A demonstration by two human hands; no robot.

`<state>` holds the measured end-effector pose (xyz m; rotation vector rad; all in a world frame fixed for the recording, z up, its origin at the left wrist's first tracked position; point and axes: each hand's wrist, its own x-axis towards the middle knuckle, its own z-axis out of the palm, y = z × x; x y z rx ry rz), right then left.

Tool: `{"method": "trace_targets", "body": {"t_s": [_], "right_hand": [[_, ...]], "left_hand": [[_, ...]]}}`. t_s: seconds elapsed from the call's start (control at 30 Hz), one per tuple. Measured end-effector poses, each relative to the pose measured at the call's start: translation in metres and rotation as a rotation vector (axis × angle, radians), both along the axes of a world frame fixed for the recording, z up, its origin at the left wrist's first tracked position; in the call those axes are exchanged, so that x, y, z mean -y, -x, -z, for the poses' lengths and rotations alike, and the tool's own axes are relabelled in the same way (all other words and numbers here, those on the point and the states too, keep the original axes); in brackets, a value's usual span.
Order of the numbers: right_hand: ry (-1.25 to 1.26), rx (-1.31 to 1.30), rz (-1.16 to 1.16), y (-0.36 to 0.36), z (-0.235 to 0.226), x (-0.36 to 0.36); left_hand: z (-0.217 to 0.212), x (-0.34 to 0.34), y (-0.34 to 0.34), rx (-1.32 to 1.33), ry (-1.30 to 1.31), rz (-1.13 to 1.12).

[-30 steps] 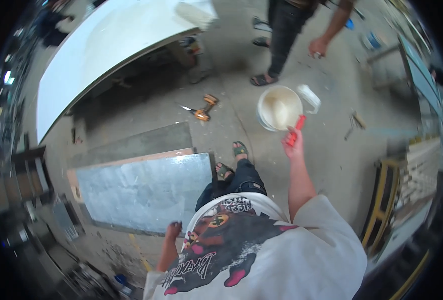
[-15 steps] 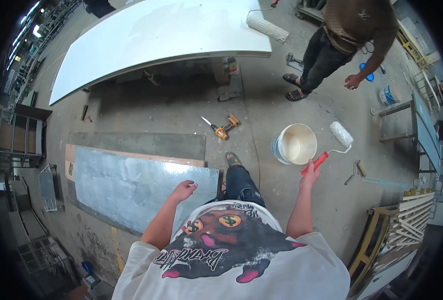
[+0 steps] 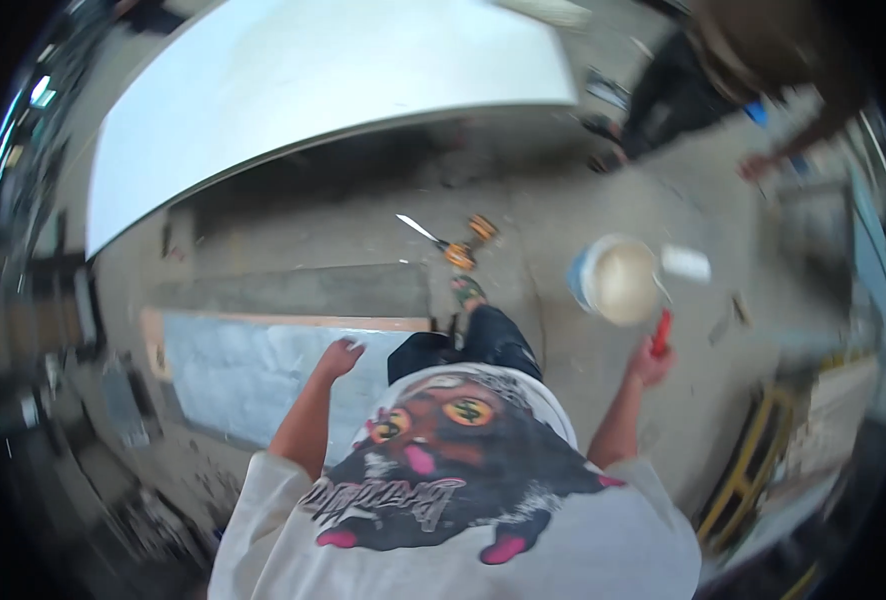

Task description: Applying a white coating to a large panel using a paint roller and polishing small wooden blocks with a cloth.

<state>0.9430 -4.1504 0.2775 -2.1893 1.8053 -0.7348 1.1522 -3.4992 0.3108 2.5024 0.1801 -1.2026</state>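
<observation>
My right hand (image 3: pixel 649 364) is closed around the red handle of a paint roller (image 3: pixel 685 263). Its white sleeve hangs just right of a white-and-blue paint bucket (image 3: pixel 623 282), which stands on the floor with pale paint inside. Loosely bent and holding nothing that I can see, my left hand (image 3: pixel 341 358) hovers above a grey, wet-looking panel (image 3: pixel 233 375). This panel lies low on the left, with a tan strip along its far edge. Motion smears the picture, so the left fingertips are unclear.
A large white panel (image 3: pixel 323 70) stands raised across the far side. An orange-and-black power drill (image 3: pixel 459 254) lies on the floor before my foot. Another person (image 3: pixel 683 100) is at the far right, near a second roller (image 3: pixel 543 10). Stacked frames (image 3: pixel 748 465) lean at the near right.
The view has shifted and blurred. My right hand and roller are farther right, with the sleeve still beside the bucket. My left hand is slightly farther left and higher. My legs have changed position.
</observation>
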Motion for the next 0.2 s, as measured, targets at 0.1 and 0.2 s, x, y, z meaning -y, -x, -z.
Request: {"method": "trace_targets", "body": {"t_s": [0.1, 0.2], "right_hand": [[0.010, -0.132, -0.052, 0.000, 0.000, -0.003], [-0.134, -0.173, -0.079, -0.060, -0.005, -0.020]], "left_hand": [[-0.022, 0.023, -0.071, 0.217, 0.149, -0.153], [-0.056, 0.027, -0.121, 0.255, 0.134, -0.231]]}}
